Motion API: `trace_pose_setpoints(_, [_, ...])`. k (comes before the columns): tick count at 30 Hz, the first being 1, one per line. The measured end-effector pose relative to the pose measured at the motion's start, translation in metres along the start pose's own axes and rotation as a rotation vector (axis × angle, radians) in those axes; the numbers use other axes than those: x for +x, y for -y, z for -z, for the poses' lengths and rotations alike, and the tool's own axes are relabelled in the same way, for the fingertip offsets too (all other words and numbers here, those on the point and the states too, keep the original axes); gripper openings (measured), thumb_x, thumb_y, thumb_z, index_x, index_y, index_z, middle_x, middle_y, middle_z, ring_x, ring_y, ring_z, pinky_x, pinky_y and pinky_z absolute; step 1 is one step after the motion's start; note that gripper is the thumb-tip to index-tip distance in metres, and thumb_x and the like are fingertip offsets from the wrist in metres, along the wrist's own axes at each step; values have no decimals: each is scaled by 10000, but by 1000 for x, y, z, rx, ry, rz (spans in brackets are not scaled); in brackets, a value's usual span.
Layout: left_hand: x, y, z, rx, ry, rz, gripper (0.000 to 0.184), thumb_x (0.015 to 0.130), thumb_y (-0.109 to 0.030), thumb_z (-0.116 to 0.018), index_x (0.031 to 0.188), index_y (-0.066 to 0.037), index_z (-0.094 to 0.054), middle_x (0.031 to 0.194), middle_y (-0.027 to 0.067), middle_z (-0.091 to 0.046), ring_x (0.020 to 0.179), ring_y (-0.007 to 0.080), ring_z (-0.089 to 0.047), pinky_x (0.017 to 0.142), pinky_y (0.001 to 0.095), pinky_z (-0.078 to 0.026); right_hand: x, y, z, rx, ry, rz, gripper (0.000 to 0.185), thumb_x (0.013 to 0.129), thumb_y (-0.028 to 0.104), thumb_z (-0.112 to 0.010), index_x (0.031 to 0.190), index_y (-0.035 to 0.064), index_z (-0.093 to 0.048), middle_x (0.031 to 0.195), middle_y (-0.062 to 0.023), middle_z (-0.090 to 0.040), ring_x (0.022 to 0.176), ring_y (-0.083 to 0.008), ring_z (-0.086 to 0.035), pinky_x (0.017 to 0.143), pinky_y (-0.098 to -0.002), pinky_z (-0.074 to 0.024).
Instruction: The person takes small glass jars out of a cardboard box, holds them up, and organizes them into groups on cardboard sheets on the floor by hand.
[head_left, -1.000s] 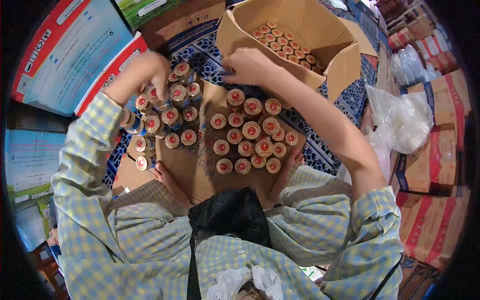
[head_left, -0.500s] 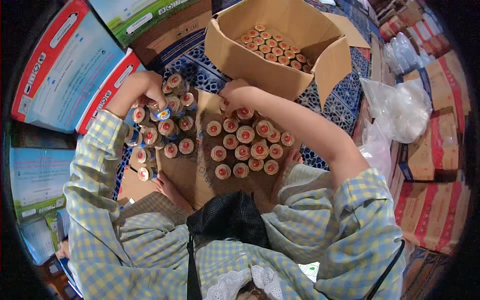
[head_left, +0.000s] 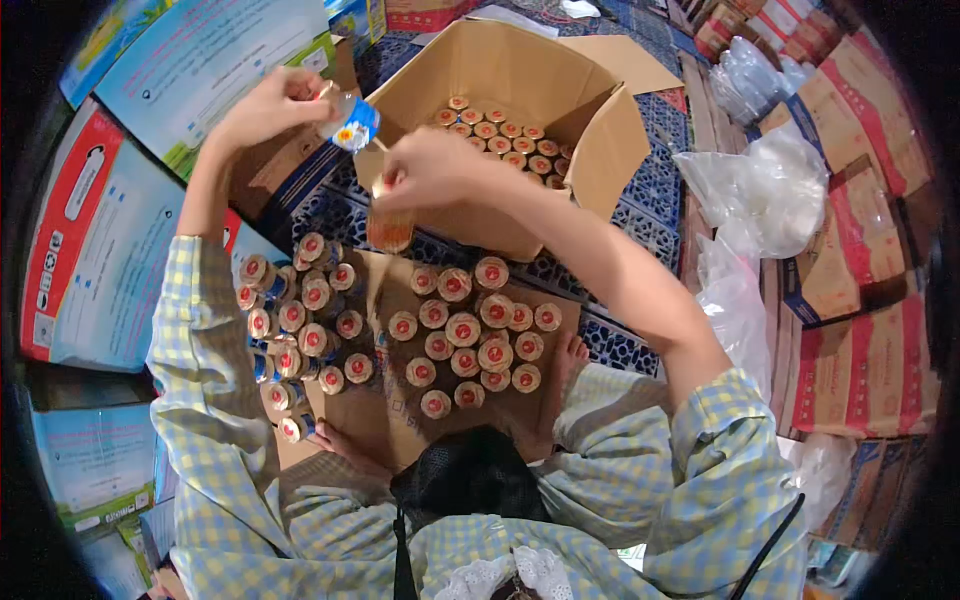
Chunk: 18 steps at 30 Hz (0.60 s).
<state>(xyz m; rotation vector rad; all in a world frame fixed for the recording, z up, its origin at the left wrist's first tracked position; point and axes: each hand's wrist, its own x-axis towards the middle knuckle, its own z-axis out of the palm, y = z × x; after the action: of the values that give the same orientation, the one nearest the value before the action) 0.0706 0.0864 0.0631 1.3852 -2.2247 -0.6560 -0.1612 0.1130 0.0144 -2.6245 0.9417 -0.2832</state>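
Observation:
My left hand [head_left: 285, 102] is raised at the upper left, fingers closed round a small clear bottle [head_left: 354, 123] with a blue label, held tilted. Beside it, my right hand [head_left: 430, 168] grips a small jar [head_left: 390, 232] with amber contents by its top, in front of the open carton. Below, on a flat cardboard sheet [head_left: 390, 400], stand two groups of jars with gold lids and red marks. Blue labels show on some jars of the left group [head_left: 315, 293]; the right group [head_left: 462, 330] is seen mostly from above.
An open carton [head_left: 590, 190] at the back holds rows of gold-lidded jars [head_left: 515, 145]. Printed blue and red boxes [head_left: 90, 240] stack up on the left. Clear plastic bags [head_left: 770, 190] and brown cartons [head_left: 865, 370] line the right side. A bare foot is at each side of the cardboard.
Both hands have risen away from the jar groups toward the carton. The left now lifts a blue-labelled bottle, the right an amber jar. The camera view has shifted too.

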Motion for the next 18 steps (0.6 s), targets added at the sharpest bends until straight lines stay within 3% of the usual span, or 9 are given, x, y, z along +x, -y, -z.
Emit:
trace_pose_setpoints(3, [28,7,-19,52,-192,-55,226,693,-210,-639,753,1,-586,674,27,-580,634,76,-532,585,259,-441,9,-45,37,87,-131,-56,412,735,450,-557,761,54,-667,670,-126,-627,623,-232,-607,598,-355,-479])
trace_pose_setpoints(5, [46,-4,-42,172,-367,-125,218,667,-200,-649,738,-4,-585,646,53,-582,604,121,-548,571,280,-445,-7,-56,70,89,-139,-276,483,736,497,-546,745,27,-657,657,-142,-621,648,-246,-618,610,-360,-485])
trace_pose_setpoints(6, [53,-6,-54,171,-379,-123,218,667,-200,-649,738,-4,-585,646,53,-582,604,121,-548,571,280,-445,-10,-76,72,80,-137,-269,483,736,497,-546,745,27,-657,657,-142,-621,648,-246,-618,610,-360,-485])
trace_pose_setpoints(8, [76,-10,-72,380,-309,-86,337,593,-331,-685,746,-35,-635,682,135,-612,641,227,-607,602,314,-482,-1,-131,71,-241,-220,-468,540,673,553,-515,786,48,-672,805,-138,-646,763,-268,-627,674,-350,-495])
trace_pose_setpoints(9, [91,-15,-79,373,-327,-101,337,593,-331,-685,746,-35,-635,682,135,-612,641,227,-607,602,314,-482,0,-147,76,-264,-230,-469,540,673,553,-515,786,48,-672,805,-138,-646,763,-268,-627,674,-350,-495])
trace_pose_setpoints(11, [112,-21,-99,633,-47,-50,320,596,-314,-670,754,-37,-644,711,159,-615,694,273,-609,634,349,-494,-5,-178,70,-641,-44,-498,512,664,540,-538,822,73,-675,861,-129,-648,811,-253,-627,693,-341,-497])
trace_pose_setpoints(12, [121,-20,-108,768,105,-20,313,597,-306,-663,758,-38,-649,725,172,-616,720,297,-610,649,366,-500,-7,-196,65,-626,-43,-511,512,664,540,-538,822,73,-675,861,-129,-648,811,-253,-627,693,-341,-497])
trace_pose_setpoints(18, [213,42,-153,761,167,121,267,621,-258,-645,756,-27,-648,802,176,-624,795,303,-609,692,380,-499,-5,-275,50,-597,168,-690,438,674,455,-580,918,99,-662,977,-110,-630,913,-218,-605,759,-335,-477])
